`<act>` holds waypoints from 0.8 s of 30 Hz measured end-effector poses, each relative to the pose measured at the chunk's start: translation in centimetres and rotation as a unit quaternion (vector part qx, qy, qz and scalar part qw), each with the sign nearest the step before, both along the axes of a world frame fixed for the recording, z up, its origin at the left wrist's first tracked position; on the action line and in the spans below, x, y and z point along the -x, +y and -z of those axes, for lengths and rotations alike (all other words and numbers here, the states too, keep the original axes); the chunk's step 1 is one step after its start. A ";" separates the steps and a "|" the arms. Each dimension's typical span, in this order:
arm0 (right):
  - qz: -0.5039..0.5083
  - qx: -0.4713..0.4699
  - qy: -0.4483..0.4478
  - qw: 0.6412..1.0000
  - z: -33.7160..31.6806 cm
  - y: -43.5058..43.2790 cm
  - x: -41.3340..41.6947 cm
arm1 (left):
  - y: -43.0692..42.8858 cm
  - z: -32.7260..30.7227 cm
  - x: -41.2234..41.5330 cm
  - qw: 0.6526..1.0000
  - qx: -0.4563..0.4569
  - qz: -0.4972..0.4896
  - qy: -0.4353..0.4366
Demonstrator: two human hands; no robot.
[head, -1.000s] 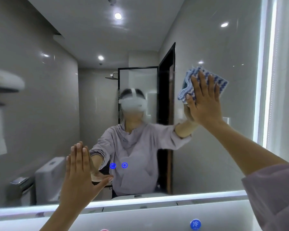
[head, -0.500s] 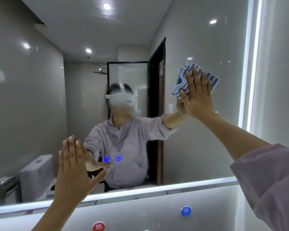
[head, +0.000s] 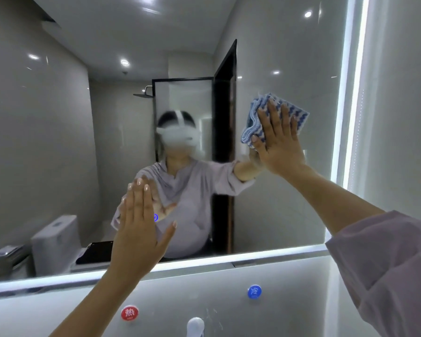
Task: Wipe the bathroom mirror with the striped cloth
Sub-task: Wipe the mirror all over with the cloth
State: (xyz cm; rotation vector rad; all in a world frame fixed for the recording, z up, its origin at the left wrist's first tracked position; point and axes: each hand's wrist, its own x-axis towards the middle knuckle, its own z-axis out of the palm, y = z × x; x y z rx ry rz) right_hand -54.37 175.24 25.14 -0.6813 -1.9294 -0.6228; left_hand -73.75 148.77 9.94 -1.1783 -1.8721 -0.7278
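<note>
Right hand point(head: 278, 139) fingers spread flat, pressing striped cloth point(head: 275, 116) against mirror point(head: 58, 142); left hand point(head: 139, 229) open.

Bright, even light from ceiling spotlights point(head: 124, 62) and the mirror's glowing edge strips point(head: 350, 93); wide-angle bending at edges.

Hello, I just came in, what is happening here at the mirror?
A person is wiping the large wall-mounted bathroom mirror. The right hand presses a folded blue-and-white striped cloth flat against the glass, on the upper right part near the lit edge. The left hand is open and empty, with its palm toward the lower middle of the mirror. Below the mirror, a round red tap marker and a round blue tap marker are on the wall.
</note>
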 end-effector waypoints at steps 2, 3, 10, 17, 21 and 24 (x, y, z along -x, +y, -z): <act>-0.018 -0.007 -0.005 1.000 0.0 0.3 -0.3 | 1.1 -1.1 -1.4 1.000 0.006 0.001 0.022; -0.026 -0.012 0.000 1.000 0.0 0.3 -0.3 | 1.9 -1.5 -2.0 0.999 0.009 0.002 0.033; -0.074 -0.058 -0.008 0.996 0.3 1.6 -0.5 | 7.8 -4.1 -4.6 0.996 -0.002 -0.054 0.067; -0.107 -0.038 -0.019 0.993 0.3 1.7 -0.7 | 10.6 -5.2 -4.9 0.993 -0.014 -0.100 0.063; -0.102 -0.041 -0.019 0.994 0.4 2.0 -0.6 | 11.0 -4.9 -4.9 0.991 -0.017 -0.115 0.067; -0.103 -0.044 -0.019 0.994 0.5 1.9 -0.6 | 11.1 -4.8 -4.8 0.990 -0.028 -0.117 0.077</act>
